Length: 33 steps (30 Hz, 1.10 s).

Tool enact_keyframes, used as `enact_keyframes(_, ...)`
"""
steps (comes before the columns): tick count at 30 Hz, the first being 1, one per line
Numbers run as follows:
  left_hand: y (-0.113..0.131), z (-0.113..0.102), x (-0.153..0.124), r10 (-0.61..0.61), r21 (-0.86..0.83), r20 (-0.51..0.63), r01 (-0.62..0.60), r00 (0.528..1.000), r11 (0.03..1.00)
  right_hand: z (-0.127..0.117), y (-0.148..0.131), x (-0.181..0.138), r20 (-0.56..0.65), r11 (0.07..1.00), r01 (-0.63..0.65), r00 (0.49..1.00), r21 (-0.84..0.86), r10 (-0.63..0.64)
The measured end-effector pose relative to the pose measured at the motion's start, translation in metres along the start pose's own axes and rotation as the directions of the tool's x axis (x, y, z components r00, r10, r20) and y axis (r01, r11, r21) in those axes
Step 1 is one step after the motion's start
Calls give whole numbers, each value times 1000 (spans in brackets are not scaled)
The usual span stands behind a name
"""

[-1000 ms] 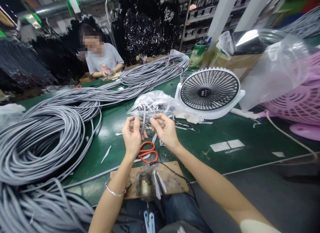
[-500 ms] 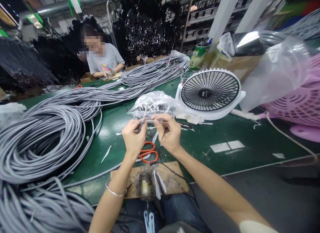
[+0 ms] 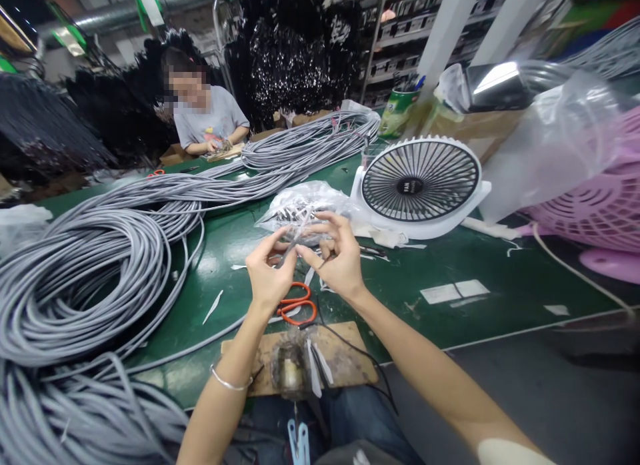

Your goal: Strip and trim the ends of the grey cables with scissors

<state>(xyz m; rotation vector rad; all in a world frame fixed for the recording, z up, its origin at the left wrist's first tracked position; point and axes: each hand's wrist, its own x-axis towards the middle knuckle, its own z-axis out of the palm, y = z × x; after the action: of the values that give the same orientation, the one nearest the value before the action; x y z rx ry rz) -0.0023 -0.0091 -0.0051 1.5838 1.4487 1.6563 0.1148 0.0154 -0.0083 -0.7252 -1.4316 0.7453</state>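
My left hand [image 3: 271, 265] is closed around a grey cable [image 3: 293, 244], with the end pointing up and away from me. The thumb of my right hand [image 3: 340, 255] touches the cable near its end. Its index finger is raised and its other fingers curl around a thin dark piece, too small to make out. Just behind both hands lies a clear plastic bag [image 3: 307, 202] holding small dark and white parts. Below them, scissors [image 3: 299, 305] with orange handles rest on the green table [image 3: 390, 305].
Large coils of grey cable [image 3: 85, 278] fill the left side. A white fan [image 3: 420, 182] stands at right, near a pink basket-like object [image 3: 595, 198]. Close to me, a wooden board [image 3: 345, 348] carries a soiled metal pot [image 3: 290, 372]. Across the table sits a person [image 3: 210, 118].
My right hand's fingers have spread, with the index finger lifted and the thumb moved left against the cable. The cable end now shows more clearly between my hands.
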Motion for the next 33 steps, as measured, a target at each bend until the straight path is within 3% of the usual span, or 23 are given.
enact_keyframes(8, 4, 1, 0, 23, 68, 57, -27, 998, 997, 1, 2, -1, -42, 998, -56, 998, 9, 56)
enact_keyframes(18, -1, 3, -1, 133, 104, 92, -142, 987, 984, 3, -7, -8, 87, 989, -43, 996, 139, 31)
enact_keyframes(27, 3, -6, 5, 140, 181, 164, -170, 976, 969, -10, -7, 2, 92, 939, -98, 993, 331, 71)
enact_keyframes(33, 2, -4, 8, 130, 181, 100, -146, 987, 972, -10, -6, 3, 101, 944, -65, 994, 323, 34)
